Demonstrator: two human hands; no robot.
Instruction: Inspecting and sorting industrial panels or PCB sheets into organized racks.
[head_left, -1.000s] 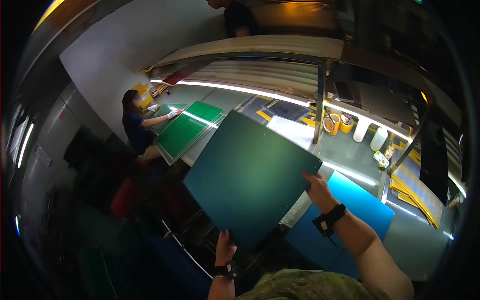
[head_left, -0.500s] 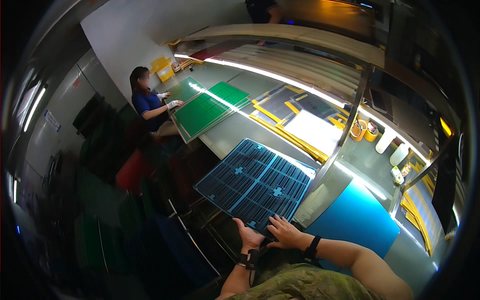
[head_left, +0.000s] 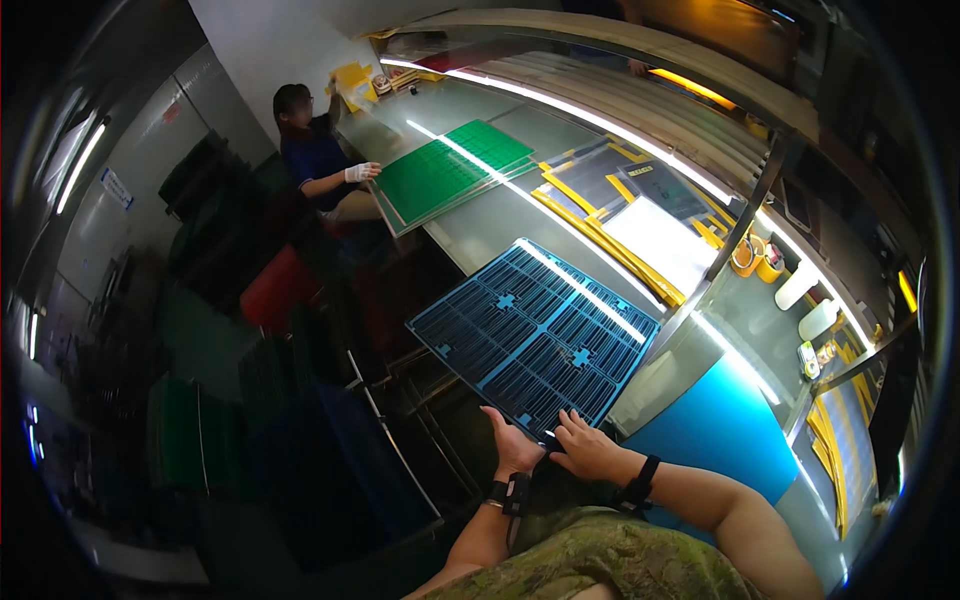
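Note:
A dark circuit board panel (head_left: 530,335) with blue lines and cross marks lies tilted in front of me, its far part over the bench edge. My left hand (head_left: 515,445) grips its near corner, palm up, thumb raised beside the edge and fingers hidden beneath. My right hand (head_left: 590,447) holds the near edge just right of it, fingertips on the top face. A small white tip shows between the two hands; what it belongs to I cannot make out. Right of the panel, a bright blue sheet (head_left: 705,430) lies on the bench.
Across the bench, a person (head_left: 325,160) in white gloves touches stacked green panels (head_left: 450,170). Yellow-edged sheets (head_left: 600,245) and a white sheet (head_left: 660,245) lie beyond my panel. Tape rolls (head_left: 768,262) and white bottles (head_left: 797,287) stand behind a metal post (head_left: 745,205). Dark racks fill the left.
The view has shifted, so the bench sits differently in it. Both my hands still hold the panel; light now glares on its far side. The other person has reached one arm toward the yellow box.

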